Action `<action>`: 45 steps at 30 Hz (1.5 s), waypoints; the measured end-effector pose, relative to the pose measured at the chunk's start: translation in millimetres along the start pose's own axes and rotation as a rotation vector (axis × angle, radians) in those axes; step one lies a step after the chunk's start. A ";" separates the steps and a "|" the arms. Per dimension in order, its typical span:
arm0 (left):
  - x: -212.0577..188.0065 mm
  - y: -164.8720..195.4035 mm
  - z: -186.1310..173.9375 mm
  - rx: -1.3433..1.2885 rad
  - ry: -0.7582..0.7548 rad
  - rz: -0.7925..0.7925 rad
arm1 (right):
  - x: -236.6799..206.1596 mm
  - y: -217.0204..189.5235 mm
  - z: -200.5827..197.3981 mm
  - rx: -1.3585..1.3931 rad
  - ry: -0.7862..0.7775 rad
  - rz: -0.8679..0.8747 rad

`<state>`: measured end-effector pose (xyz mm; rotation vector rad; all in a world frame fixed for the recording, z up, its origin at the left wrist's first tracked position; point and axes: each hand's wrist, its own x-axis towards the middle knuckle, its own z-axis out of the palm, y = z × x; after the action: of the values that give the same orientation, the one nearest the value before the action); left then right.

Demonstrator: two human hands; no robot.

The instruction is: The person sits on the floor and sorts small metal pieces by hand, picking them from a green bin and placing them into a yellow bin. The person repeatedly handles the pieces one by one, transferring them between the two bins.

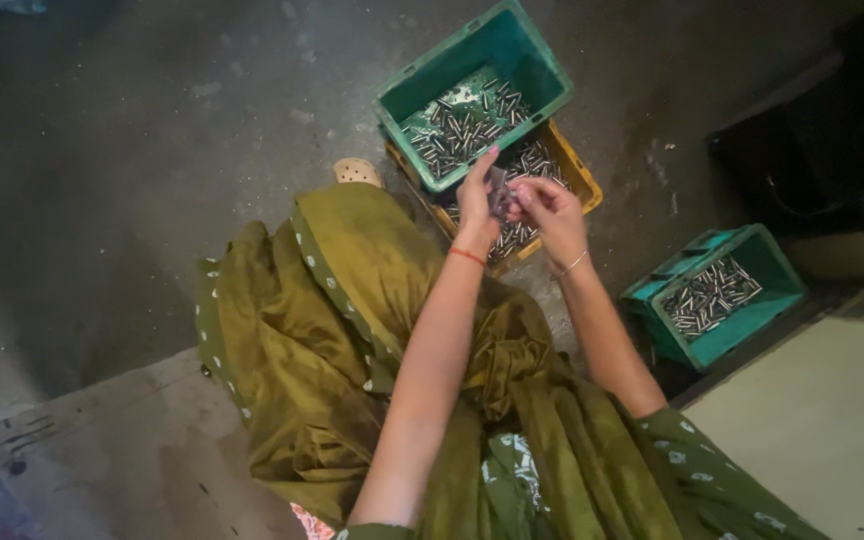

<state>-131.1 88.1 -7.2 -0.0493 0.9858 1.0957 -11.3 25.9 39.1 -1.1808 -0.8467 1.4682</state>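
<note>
Metal pins [498,190] (a bunch) — both hands pinching, above yellow crate's [580,172] edge

Teal crate [727,345] of metal pins, grey floor [132,150]

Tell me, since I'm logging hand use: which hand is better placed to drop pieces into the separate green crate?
Probably the right hand: the separate green crate lies on its side, while the left hand is farther away. Both share the metal pieces.

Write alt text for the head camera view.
Two hands, left hand and right hand, hold small metal pieces together above a yellow crate of them. A green crate sits stacked on it; another green crate stands to the right.
</note>
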 end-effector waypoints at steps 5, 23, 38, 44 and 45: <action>10.8 -7.9 -4.4 0.039 0.015 0.081 | 0.5 8.7 2.3 0.073 -0.012 -0.048; 17.2 -14.7 -13.5 0.284 -0.031 0.228 | 11.1 8.5 -10.6 -0.015 0.063 0.066; 40.2 17.8 -34.7 -0.164 -0.306 0.068 | -65.6 -25.5 -144.2 -0.885 0.144 -0.054; 25.1 9.8 -17.0 -0.276 -0.527 -0.107 | -127.6 -20.2 -281.9 -1.489 0.565 0.528; 21.7 6.0 -10.4 -0.259 -0.510 -0.102 | -129.7 -14.9 -288.0 -1.559 0.480 0.702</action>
<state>-140.2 101.7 -25.8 -0.0274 0.3794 1.0648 268.4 -117.9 6.1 -3.0571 -1.2987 0.6825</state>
